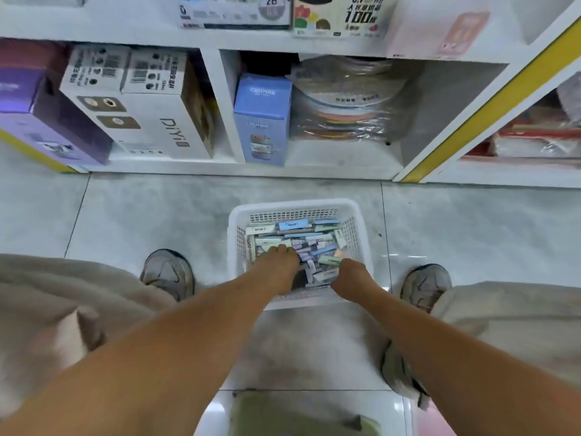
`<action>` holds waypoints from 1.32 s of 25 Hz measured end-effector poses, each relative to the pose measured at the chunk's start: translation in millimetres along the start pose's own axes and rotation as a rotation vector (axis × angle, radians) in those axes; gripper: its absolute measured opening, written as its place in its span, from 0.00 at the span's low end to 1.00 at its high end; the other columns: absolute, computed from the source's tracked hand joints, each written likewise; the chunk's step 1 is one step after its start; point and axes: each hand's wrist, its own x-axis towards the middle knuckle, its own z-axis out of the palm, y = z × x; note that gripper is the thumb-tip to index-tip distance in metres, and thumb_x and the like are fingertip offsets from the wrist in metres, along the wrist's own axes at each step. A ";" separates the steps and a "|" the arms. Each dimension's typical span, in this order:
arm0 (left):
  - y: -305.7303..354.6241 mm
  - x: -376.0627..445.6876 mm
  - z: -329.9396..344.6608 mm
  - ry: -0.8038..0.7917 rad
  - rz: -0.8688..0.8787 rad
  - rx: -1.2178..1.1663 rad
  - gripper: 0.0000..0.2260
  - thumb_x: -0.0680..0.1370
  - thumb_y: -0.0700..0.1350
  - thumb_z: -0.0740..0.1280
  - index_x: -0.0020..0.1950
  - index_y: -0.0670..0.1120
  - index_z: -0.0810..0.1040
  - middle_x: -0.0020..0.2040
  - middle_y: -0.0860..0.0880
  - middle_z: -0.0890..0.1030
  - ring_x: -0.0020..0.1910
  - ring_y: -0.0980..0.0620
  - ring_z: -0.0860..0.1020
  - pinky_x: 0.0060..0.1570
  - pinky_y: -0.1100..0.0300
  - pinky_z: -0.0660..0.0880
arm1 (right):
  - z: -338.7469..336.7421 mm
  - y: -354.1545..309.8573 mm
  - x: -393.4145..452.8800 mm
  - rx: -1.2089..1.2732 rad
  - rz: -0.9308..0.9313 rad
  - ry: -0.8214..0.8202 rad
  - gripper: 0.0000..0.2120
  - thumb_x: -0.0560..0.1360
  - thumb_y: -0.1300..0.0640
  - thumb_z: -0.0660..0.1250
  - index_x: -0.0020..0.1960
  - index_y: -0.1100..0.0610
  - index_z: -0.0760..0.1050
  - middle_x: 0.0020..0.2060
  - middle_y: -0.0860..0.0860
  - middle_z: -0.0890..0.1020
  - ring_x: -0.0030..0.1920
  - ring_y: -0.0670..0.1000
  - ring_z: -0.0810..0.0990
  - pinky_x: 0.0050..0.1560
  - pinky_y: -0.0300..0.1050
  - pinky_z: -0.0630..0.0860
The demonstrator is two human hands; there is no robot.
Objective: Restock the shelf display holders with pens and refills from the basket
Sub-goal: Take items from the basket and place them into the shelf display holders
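Down on the floor (157, 209), between two grey shoes (168, 273) — a white basket (234, 243), full of small flat packs (301, 239) in pale blue, green and lilac, presumably the pens and refills. Both arms reaching into it. Left hand (278, 258) lying on the heap near the middle, fingers (276, 247) bent down among the packs; whether anything is actually gripped, impossible to tell. Right hand (349, 275) at the near right corner, by the rim, curled downward, fingers hidden — grip likewise impossible to tell.

Behind the basket, low white shelf (220, 165) with stored stock: a white box (154, 105), a blue box (262, 121), a wrapped stack of coloured paper (349, 105). No display holders visible at this angle.

Step in hand, by the look of it: gathering stock from the basket. Next move likely calls for closing on a handful of matching packs, lifting clear of the rim without spilling, then straightening up toward the higher shelves.
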 end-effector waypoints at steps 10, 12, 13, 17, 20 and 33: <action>3.2 41.9 39.5 0.132 -0.030 0.054 0.38 0.66 0.42 0.78 0.70 0.38 0.63 0.66 0.39 0.68 0.65 0.40 0.68 0.61 0.44 0.71 | 33.7 -9.3 26.6 0.006 0.069 0.086 0.15 0.78 0.55 0.67 0.63 0.53 0.70 0.60 0.54 0.75 0.57 0.57 0.79 0.55 0.52 0.76; 1.8 45.4 41.2 0.146 -0.010 0.041 0.35 0.66 0.40 0.77 0.68 0.40 0.65 0.64 0.40 0.70 0.63 0.41 0.69 0.59 0.46 0.72 | 33.8 -5.2 29.1 0.028 0.011 0.082 0.18 0.76 0.54 0.69 0.64 0.52 0.71 0.62 0.54 0.73 0.57 0.57 0.79 0.56 0.52 0.77; 1.7 45.8 42.1 0.149 -0.005 0.032 0.34 0.66 0.40 0.77 0.67 0.41 0.65 0.63 0.41 0.70 0.63 0.41 0.69 0.59 0.46 0.72 | 31.7 -3.6 29.6 0.034 -0.012 0.084 0.19 0.75 0.54 0.71 0.65 0.51 0.71 0.63 0.54 0.73 0.57 0.58 0.79 0.57 0.53 0.78; 2.6 41.6 47.6 0.173 0.016 0.039 0.29 0.70 0.38 0.74 0.67 0.40 0.66 0.63 0.40 0.71 0.64 0.40 0.70 0.62 0.44 0.71 | 23.5 0.9 29.5 -0.168 -0.103 0.088 0.18 0.77 0.51 0.70 0.64 0.52 0.72 0.61 0.55 0.72 0.55 0.58 0.80 0.54 0.54 0.80; 9.2 38.9 48.5 0.194 -0.026 0.055 0.24 0.72 0.36 0.70 0.66 0.39 0.68 0.63 0.39 0.74 0.63 0.39 0.72 0.61 0.43 0.72 | 18.8 -2.5 27.9 -0.319 -0.137 0.095 0.15 0.77 0.54 0.69 0.62 0.55 0.74 0.59 0.54 0.74 0.53 0.56 0.79 0.50 0.51 0.78; -16.3 46.2 18.5 0.152 -0.028 -0.432 0.17 0.69 0.42 0.75 0.54 0.46 0.74 0.48 0.47 0.80 0.46 0.48 0.79 0.42 0.57 0.75 | -11.5 -17.0 10.9 -0.840 -0.240 0.099 0.15 0.78 0.62 0.65 0.64 0.55 0.73 0.55 0.52 0.81 0.55 0.54 0.81 0.45 0.47 0.78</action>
